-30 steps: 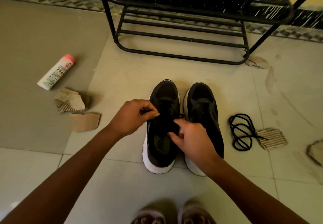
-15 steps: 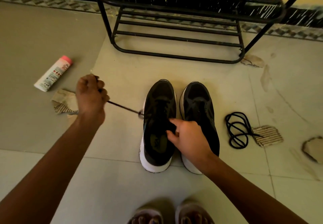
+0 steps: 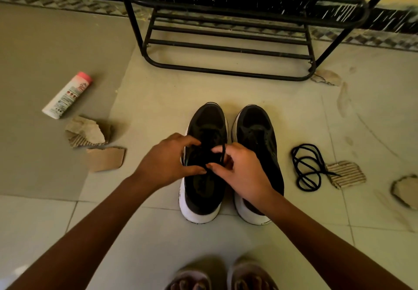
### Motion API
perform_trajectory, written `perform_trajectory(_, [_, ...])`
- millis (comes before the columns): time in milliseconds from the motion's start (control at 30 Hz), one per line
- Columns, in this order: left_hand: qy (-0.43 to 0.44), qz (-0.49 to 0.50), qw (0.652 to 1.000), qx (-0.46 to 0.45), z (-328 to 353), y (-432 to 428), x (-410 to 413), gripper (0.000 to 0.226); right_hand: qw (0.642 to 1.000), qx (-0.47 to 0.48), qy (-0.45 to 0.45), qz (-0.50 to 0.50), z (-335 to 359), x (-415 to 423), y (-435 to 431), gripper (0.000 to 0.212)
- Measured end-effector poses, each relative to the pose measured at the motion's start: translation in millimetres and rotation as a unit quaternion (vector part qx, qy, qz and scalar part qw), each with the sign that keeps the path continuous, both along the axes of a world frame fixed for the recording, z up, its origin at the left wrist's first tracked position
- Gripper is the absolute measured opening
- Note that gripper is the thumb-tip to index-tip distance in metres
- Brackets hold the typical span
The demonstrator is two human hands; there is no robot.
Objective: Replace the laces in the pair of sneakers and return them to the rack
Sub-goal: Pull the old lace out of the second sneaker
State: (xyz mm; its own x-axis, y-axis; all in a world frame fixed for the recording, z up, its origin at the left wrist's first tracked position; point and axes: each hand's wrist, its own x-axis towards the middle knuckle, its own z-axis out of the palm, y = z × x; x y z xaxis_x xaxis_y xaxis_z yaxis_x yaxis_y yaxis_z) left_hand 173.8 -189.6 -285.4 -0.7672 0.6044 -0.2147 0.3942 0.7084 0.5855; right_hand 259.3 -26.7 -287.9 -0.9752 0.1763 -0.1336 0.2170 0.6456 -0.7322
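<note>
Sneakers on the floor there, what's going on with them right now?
A person is working a black lace at the sneaker on their left. The right hand pinches the lace over its opening; the left hand curls in beside it, grip unclear. The other sneaker stands alongside, a loose lace lies coiled on the floor to its right, and the pair sits in front of the rack, not on it.

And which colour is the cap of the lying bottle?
Pink cap, on a white bottle; the head view shows it.

Left hand (image 3: 166, 162), right hand (image 3: 243, 173) bare; forearms (image 3: 90, 224) bare; greyish open-toed sandals (image 3: 195, 276) on feet, toes showing.
</note>
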Motion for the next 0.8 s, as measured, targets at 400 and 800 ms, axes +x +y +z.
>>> perform_trajectory(400, [0.063,0.050,0.997,-0.012,-5,6,12,0.039,0.995,-0.094,-0.011,-0.018,-1,-12,4,0.003])
perform_trajectory(800, [0.086,0.084,0.993,0.009,-3,10,22,0.019,0.998,-0.037,-0.019,0.040,-1,-15,7,0.008])
